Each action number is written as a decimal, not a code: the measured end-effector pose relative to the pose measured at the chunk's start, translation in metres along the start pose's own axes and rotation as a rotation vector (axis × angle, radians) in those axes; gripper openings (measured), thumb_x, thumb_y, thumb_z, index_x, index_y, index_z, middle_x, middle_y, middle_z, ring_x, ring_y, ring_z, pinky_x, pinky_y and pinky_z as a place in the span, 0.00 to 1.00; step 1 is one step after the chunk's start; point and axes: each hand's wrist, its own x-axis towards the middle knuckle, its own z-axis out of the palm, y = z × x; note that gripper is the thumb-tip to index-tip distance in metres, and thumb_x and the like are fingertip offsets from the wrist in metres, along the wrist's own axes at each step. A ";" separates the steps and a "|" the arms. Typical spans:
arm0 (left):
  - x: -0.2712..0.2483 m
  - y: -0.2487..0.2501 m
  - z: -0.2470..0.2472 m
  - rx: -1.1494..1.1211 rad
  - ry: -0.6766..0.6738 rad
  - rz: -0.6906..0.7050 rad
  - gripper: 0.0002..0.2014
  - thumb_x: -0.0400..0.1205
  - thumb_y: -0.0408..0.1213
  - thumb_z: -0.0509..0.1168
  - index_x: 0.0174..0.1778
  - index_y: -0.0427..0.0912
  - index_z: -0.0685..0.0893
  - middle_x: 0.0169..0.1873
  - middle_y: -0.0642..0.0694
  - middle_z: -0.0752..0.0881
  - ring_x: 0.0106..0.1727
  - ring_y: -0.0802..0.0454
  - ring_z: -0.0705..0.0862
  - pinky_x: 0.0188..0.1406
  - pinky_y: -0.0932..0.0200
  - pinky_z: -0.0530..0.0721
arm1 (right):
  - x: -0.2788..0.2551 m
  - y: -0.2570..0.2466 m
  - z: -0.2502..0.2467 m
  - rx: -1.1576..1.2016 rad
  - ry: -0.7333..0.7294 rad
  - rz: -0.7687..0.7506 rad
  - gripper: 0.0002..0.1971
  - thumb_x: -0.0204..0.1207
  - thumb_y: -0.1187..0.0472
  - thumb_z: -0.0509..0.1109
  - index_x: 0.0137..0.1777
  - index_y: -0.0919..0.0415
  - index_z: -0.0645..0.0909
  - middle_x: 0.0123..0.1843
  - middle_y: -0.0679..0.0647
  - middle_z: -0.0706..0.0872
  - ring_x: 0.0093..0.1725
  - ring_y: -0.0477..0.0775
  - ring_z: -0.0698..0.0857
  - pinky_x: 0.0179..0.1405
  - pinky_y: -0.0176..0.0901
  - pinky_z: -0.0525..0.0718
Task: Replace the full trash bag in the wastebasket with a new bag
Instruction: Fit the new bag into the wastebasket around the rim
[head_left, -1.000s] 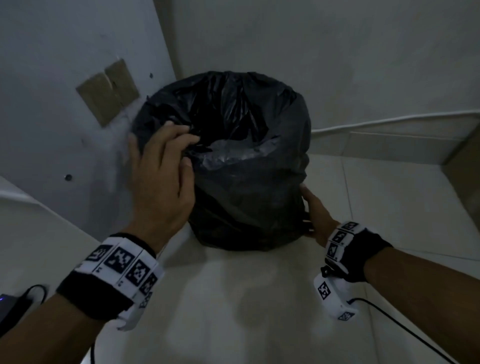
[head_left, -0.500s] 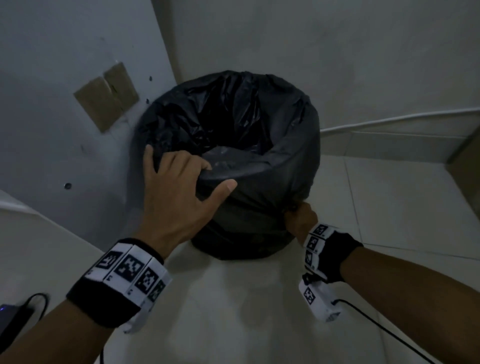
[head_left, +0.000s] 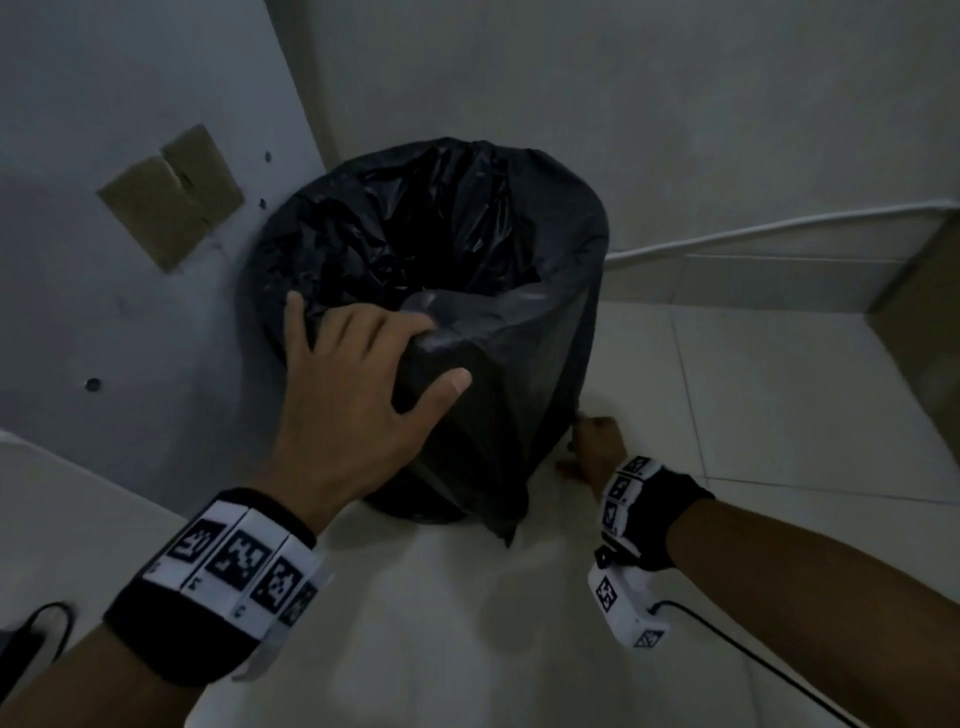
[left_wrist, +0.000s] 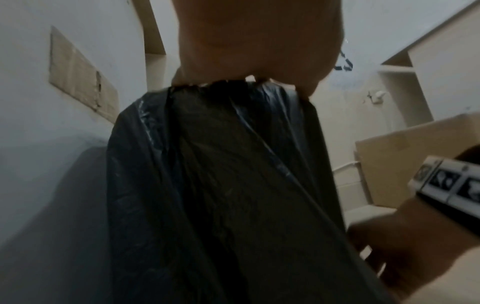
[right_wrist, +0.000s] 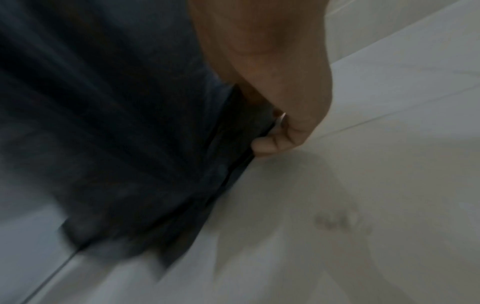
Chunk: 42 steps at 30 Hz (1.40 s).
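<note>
A black trash bag (head_left: 519, 364) lines the round wastebasket in the corner and is folded down over its outside, so the basket itself is hidden. My left hand (head_left: 374, 374) grips the near rim, fingers hooked inside and thumb outside on the plastic. In the left wrist view the bag (left_wrist: 233, 185) hangs down from that hand (left_wrist: 254, 41). My right hand (head_left: 592, 441) is low at the basket's right side near the floor. It pinches the bag's hanging edge (right_wrist: 241, 144), which is pulled taut there.
Two walls meet behind the basket. Brown cardboard patches (head_left: 171, 197) are stuck on the left wall. A white conduit (head_left: 753, 228) runs along the right wall, and a cardboard box (head_left: 919, 322) stands at the far right. A black cable (head_left: 47, 618) lies at the lower left. The floor is pale tile (head_left: 779, 415).
My left hand dropped from above the rim and took hold of its near edge. My right hand went from lying flat on the basket's side to pinching the bag's edge and moved lower.
</note>
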 end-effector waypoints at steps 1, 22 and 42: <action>0.000 -0.001 -0.002 0.000 0.020 -0.039 0.28 0.79 0.65 0.50 0.57 0.47 0.81 0.53 0.46 0.82 0.63 0.42 0.77 0.76 0.24 0.51 | 0.004 -0.005 -0.004 0.117 0.018 0.014 0.26 0.86 0.51 0.58 0.75 0.71 0.66 0.56 0.62 0.77 0.57 0.66 0.81 0.42 0.59 0.83; 0.005 -0.019 -0.008 -0.030 0.214 -0.034 0.22 0.85 0.54 0.51 0.41 0.42 0.83 0.35 0.48 0.81 0.42 0.42 0.80 0.54 0.44 0.70 | 0.012 0.016 0.007 -0.498 -0.089 -0.129 0.13 0.83 0.64 0.62 0.60 0.73 0.79 0.63 0.68 0.83 0.61 0.68 0.83 0.58 0.49 0.84; 0.024 -0.029 -0.018 -1.250 0.070 -1.165 0.21 0.85 0.49 0.59 0.72 0.46 0.75 0.56 0.45 0.80 0.45 0.48 0.81 0.49 0.45 0.80 | -0.019 -0.077 -0.021 -0.119 0.090 -0.432 0.18 0.83 0.49 0.55 0.61 0.60 0.77 0.60 0.63 0.83 0.60 0.69 0.84 0.56 0.60 0.84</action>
